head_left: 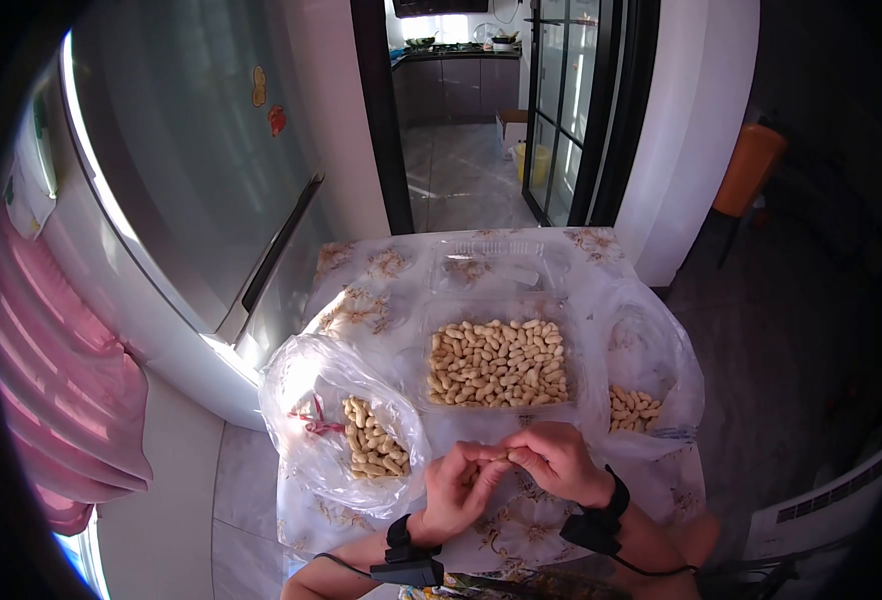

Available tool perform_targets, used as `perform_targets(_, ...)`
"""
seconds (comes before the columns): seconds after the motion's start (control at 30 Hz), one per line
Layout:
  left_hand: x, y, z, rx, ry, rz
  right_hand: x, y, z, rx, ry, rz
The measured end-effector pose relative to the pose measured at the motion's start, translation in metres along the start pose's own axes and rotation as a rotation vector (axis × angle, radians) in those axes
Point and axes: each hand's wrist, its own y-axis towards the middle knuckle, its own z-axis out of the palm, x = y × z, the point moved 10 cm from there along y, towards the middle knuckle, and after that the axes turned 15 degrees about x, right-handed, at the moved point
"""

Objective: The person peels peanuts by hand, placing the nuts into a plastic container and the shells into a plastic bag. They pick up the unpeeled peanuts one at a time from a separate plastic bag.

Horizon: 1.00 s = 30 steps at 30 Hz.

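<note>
My left hand [453, 492] and my right hand [564, 466] meet over the near part of the table, fingertips pinched together. Between them is a small tan peanut [506, 456], mostly covered by the fingers. Just beyond the hands, a clear plastic container [424, 345] holds a layer of peanuts in their shells [496, 362]. To the left stands an open clear plastic bag [296, 445] with peanuts [374, 442] and a red-marked part inside. At the right, another clear bag [653, 345] has a smaller heap of peanuts [633, 408] at its bottom.
The container's clear lid [496, 262] lies at the far side of the flower-patterned table [601, 262]. A fridge [211, 170] stands at the left, with a pink cloth [61, 370] nearby. An orange chair [749, 170] is at the right. Beyond a glass door [561, 110] lies a kitchen.
</note>
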Motion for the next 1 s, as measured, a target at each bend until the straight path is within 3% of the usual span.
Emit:
perform_targets(0.07, 0.004, 0.003, -0.001, -0.052, -0.250, 0.009, -0.001, -0.001, 0.001, 0.005, -0.041, 0.010)
perform_targets(0.8, 0.027, 0.000, -0.003, -0.057, -0.247, -0.165, 0.018, 0.000, -0.005, -0.050, -0.203, -0.109)
perform_targets(1.0, 0.039, 0.006, 0.015, 0.136, -0.340, -0.321, 0.015, -0.008, -0.024, -0.264, -0.255, -0.049)
